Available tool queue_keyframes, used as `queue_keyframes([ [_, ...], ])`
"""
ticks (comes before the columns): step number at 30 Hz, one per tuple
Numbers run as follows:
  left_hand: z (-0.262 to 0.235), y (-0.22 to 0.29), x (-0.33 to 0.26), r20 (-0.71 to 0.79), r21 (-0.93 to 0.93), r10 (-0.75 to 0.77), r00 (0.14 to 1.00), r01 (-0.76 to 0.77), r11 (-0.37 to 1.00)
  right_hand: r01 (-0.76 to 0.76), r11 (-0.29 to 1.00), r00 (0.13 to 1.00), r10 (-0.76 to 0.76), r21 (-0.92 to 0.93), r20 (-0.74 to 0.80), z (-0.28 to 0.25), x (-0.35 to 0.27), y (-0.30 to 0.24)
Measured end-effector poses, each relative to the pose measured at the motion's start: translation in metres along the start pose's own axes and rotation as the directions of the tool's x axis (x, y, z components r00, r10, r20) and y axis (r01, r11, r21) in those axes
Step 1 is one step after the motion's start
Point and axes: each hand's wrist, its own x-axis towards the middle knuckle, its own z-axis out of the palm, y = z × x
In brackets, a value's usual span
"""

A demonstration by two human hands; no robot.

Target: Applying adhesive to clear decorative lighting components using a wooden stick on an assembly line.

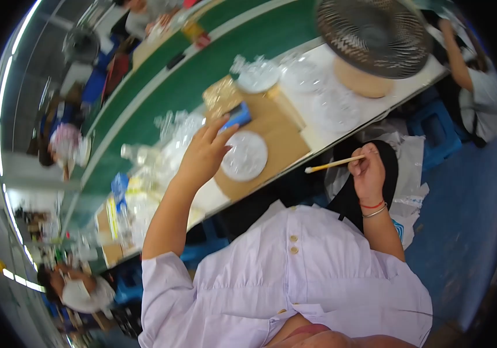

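My left hand is over the worktable, fingers apart and holding nothing that I can see. Its fingertips are close to a small blue block-like item; whether they touch it I cannot tell. Beside that hand, a round clear plastic piece lies on a brown cardboard sheet. Off the table's front edge, my right hand pinches a slim wooden stick with a white tip, which points left toward the table. Behind the blue item sits a shiny yellowish-brown packet.
Clear plastic pieces crowd the table on both sides of the cardboard. A large black fan stands at the back right. A green conveyor belt runs behind. Blue stools are near the table, and other people work around it.
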Motion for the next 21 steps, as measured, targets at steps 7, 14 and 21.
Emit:
queue_keyframes([
  [7,0.006,-0.043,-0.004,0.333,-0.076,-0.093,0.938,0.125,0.989,-0.126,0.951,0.990,0.141,0.283,-0.032,-0.027,0.011,0.014],
  [14,-0.091,-0.046,0.048,0.161,-0.126,-0.379,0.911,0.400,0.908,-0.181,0.886,0.982,0.140,0.426,0.126,-0.050,0.023,-0.005],
  [21,-0.132,-0.134,0.139,0.092,-0.419,-0.462,0.882,0.455,0.786,-0.181,0.890,0.979,0.122,0.418,0.163,-0.048,0.046,-0.001],
])
